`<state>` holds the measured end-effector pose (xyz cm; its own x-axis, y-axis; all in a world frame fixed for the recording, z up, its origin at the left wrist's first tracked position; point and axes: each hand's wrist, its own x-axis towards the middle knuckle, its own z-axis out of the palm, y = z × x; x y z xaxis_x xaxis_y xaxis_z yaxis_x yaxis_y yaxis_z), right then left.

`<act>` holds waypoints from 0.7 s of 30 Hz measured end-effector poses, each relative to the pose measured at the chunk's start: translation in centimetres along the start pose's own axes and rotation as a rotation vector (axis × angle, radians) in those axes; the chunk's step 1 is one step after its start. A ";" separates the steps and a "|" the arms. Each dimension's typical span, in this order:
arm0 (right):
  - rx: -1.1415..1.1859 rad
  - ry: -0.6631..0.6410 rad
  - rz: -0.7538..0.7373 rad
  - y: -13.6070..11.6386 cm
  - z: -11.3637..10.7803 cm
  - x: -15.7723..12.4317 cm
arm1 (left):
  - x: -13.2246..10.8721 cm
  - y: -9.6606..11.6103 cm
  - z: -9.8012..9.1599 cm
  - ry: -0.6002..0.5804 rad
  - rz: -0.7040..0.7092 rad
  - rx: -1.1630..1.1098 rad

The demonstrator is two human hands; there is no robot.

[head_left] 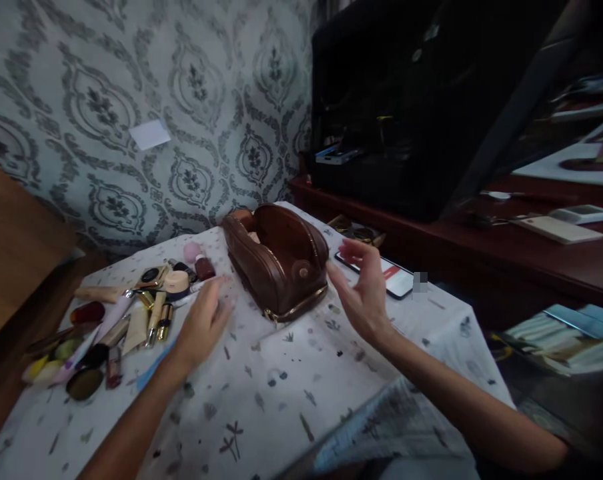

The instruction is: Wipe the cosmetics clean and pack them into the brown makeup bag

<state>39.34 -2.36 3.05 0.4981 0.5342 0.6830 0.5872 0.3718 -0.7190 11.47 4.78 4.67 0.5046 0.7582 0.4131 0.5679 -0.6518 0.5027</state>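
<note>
A brown leather cosmetic bag [276, 259] stands open on a table covered by a white patterned cloth [261, 393]. My left hand [205, 321] hovers low over the cloth just left of the bag, fingers stretched out and holding nothing. My right hand [362, 291] is raised to the right of the bag, palm turned toward it, fingers spread and empty. Neither hand touches the bag. To the left of my left hand lies a spread of makeup items [131, 313]: tubes, lipsticks, compacts and a pink sponge [191, 251].
A phone [389, 275] with a lit screen lies on the cloth behind my right hand. A dark wooden cabinet [481, 247] with a black television [406, 107] stands at the right. A patterned wall is behind; a wooden surface [16, 247] sits at the left.
</note>
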 end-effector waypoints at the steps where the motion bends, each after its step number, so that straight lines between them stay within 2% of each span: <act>1: 0.012 -0.023 0.090 0.4 0.5 0.7 | 2.4 -0.9 -0.2 0.078 -0.009 -0.050; 4: 0.079 -0.146 0.320 1.4 2.6 1.9 | 9.1 -3.7 -0.3 0.245 -0.019 -0.120; 6: 0.113 -0.167 0.368 1.8 3.8 2.1 | 12.4 -5.0 0.0 0.239 0.024 -0.113; 8: 0.130 -0.150 0.354 2.2 4.4 1.8 | 14.4 -5.5 0.4 0.179 0.080 -0.098; 11: 0.125 -0.136 0.323 2.7 4.5 1.2 | 15.8 -5.3 0.7 0.103 0.115 -0.067; 14: 0.128 -0.140 0.268 3.1 4.2 0.7 | 16.4 -5.0 0.8 0.085 0.099 -0.078; 21: 0.248 -0.131 0.235 2.8 4.0 0.8 | 17.1 -4.5 0.6 0.225 0.032 -0.077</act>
<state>38.85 2.14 1.05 0.5057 0.7137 0.4846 0.2861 0.3912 -0.8747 17.91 20.63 9.00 0.3590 0.7282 0.5838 0.4986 -0.6784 0.5396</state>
